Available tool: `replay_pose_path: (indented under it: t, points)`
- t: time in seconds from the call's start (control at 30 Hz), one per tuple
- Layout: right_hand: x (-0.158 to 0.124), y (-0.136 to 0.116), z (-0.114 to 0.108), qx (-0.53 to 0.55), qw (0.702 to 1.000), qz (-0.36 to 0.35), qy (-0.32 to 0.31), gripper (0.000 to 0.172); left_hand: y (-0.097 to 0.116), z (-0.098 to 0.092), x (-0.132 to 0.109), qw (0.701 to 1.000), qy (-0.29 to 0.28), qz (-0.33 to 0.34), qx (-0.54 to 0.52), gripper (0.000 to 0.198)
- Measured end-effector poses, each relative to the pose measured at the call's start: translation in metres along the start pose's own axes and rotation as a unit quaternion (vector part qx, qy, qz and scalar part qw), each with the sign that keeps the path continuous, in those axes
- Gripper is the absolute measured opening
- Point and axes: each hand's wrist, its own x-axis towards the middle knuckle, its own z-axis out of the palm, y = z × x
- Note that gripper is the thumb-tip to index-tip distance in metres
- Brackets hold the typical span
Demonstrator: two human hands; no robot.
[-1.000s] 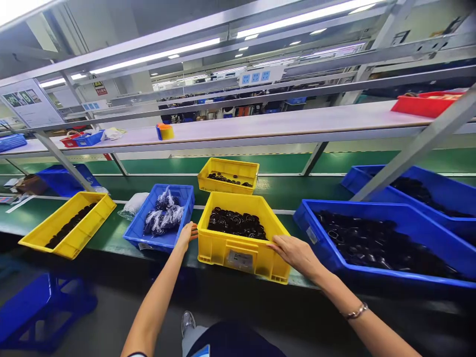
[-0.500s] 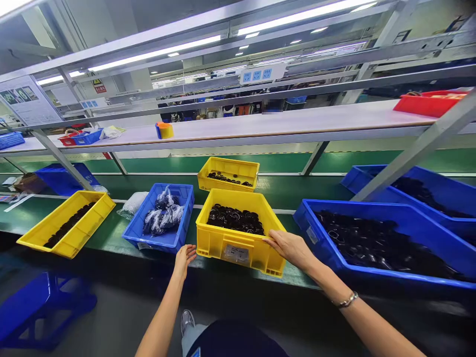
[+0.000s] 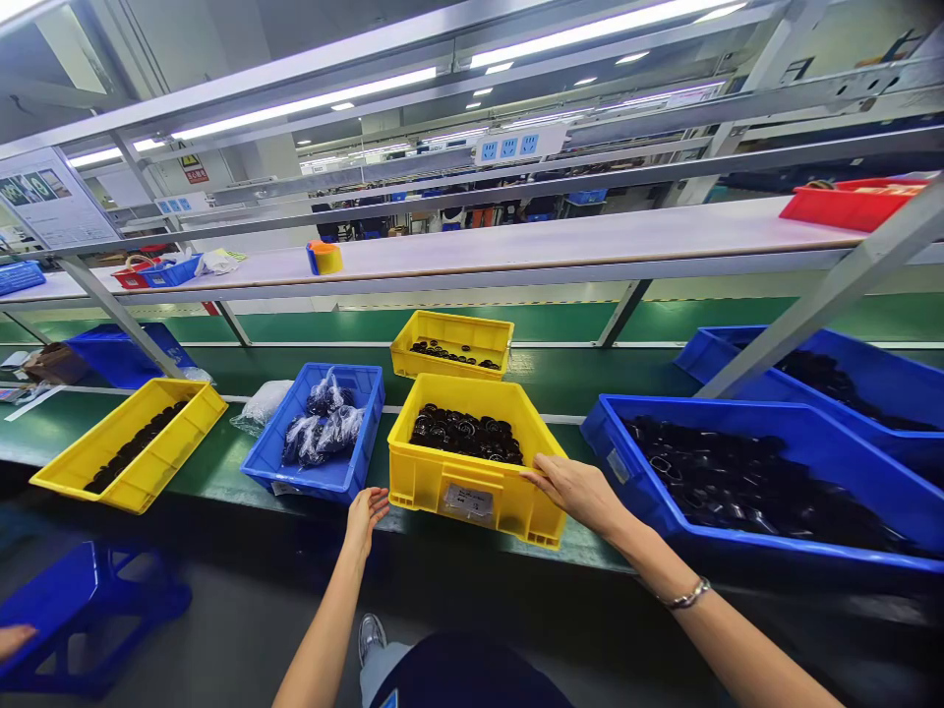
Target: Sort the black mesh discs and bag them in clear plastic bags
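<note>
At the near edge of the counter (image 3: pixel 221 452), hold the yellow bin (image 3: pixel 422 480) of black parts (image 3: pixel 466 435) flat, while the right hand (image 3: pixel 579 489) grips its rim and the open left hand (image 3: pixel 364 515) is by its left corner.

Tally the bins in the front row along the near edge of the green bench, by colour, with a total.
Yellow: 2 (far-left yellow bin; centre yellow bin, with the right hand on its rim)
Blue: 2 (blue bin with bags; large blue bin at right)
Total: 4
</note>
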Motion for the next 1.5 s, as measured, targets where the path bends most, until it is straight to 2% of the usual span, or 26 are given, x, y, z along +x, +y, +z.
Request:
replay_pose_path:
  t: [0.3, 0.53, 0.8, 1.5]
  points:
    - [0.000, 0.000, 0.000, -0.004, 1.000, -0.002, -0.008, 0.056, -0.004, -0.002, -0.002, 1.000, -0.004, 0.002, -0.001, 0.014]
    - [0.000, -0.001, 0.000, -0.017, 1.000, -0.008, 0.012, 0.055, -0.006, -0.008, -0.002, 1.000, 0.006, -0.001, -0.002, 0.023]
    - [0.000, -0.001, -0.001, -0.013, 1.000, -0.004, 0.012, 0.055, -0.009, -0.017, -0.007, 1.000, 0.011, -0.005, -0.014, 0.010]
    - [0.001, 0.003, 0.001, -0.006, 1.000, 0.009, 0.007, 0.057, -0.017, -0.026, -0.005, 0.999, 0.015, -0.018, -0.030, 0.013]
